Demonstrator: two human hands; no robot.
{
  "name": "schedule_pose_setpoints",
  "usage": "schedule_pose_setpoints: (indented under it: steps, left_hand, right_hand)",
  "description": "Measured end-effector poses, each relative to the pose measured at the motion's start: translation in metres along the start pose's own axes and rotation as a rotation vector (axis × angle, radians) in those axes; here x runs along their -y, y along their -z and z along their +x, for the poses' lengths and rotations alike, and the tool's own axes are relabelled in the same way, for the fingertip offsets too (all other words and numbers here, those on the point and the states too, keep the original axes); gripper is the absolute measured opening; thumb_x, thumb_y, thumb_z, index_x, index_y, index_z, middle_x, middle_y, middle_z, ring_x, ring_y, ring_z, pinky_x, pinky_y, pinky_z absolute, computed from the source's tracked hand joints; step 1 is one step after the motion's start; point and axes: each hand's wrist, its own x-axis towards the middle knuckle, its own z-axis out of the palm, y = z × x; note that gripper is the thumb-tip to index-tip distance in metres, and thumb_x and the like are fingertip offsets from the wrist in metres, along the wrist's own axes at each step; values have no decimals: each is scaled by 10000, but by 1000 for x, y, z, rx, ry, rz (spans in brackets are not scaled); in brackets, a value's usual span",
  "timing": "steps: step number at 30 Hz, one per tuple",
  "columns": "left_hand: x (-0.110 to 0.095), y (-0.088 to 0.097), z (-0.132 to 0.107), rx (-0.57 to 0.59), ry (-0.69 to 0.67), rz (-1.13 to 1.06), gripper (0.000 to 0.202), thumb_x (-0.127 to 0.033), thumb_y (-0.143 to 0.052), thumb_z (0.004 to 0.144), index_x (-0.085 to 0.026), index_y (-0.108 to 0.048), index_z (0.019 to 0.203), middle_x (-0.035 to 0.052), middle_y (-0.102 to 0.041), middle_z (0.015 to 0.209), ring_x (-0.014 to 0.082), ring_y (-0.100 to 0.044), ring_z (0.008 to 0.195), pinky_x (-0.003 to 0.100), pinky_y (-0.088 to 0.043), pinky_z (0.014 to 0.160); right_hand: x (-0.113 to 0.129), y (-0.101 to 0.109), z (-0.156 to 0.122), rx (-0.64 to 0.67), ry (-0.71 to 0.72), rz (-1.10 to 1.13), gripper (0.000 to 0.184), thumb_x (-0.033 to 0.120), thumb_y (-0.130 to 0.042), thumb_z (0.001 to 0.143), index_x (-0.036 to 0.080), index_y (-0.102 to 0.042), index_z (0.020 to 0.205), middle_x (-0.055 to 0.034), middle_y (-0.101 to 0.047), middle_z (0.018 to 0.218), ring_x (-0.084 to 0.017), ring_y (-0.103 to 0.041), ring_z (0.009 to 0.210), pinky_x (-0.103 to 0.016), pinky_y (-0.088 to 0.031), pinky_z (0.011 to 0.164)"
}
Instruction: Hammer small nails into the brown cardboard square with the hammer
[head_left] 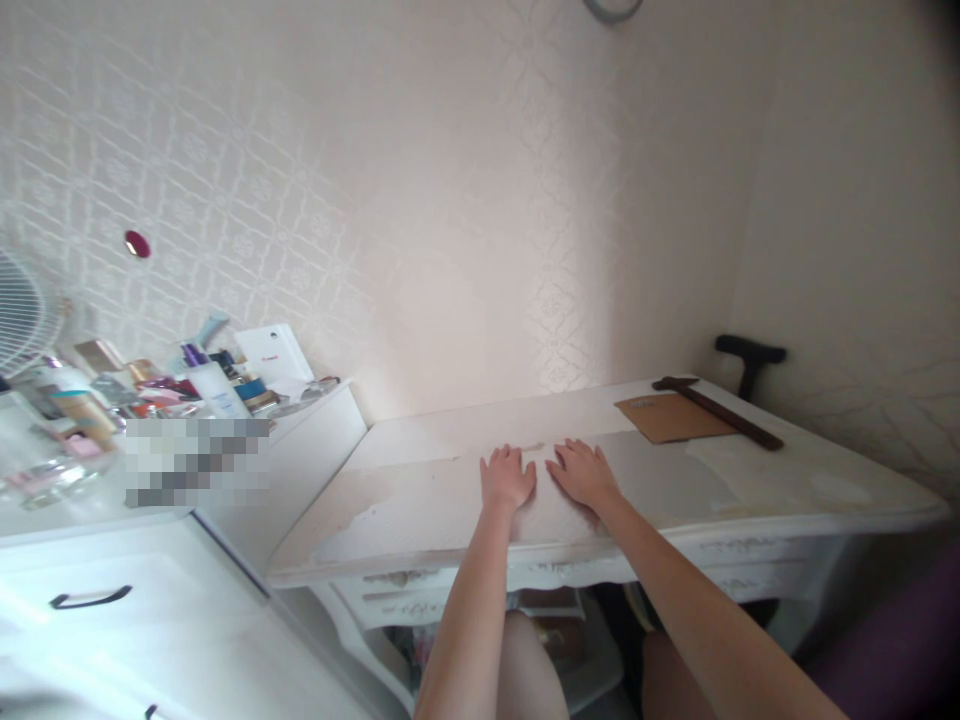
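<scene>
My left hand and my right hand lie flat, palms down, side by side on a white desk with worn, peeling paint. The fingers of both are stretched out and hold nothing. The two hands almost touch near the middle of the desktop. A brown paper envelope lies farther right on the desk, beyond my right hand, with a dark wooden stick resting along its far edge.
A white drawer cabinet with a black handle stands at the left, its top crowded with several cosmetic bottles. A white fan is at the far left. A patterned wall runs behind. A black handle stands at the desk's far right corner.
</scene>
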Motion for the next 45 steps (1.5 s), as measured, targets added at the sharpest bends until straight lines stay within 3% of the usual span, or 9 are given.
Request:
schedule_pose_setpoints:
  steps: [45]
  left_hand:
    - [-1, 1, 0, 0, 4, -4, 440, -417, -357, 931, -191, -512, 1275, 97, -442, 1422, 253, -367, 1320, 490, -242, 1091]
  right_hand:
    - [0, 0, -1, -5, 2, 1, 466, 390, -351, 934, 136, -529, 1281, -160, -419, 1424, -274, -325, 1327, -484, -199, 1072]
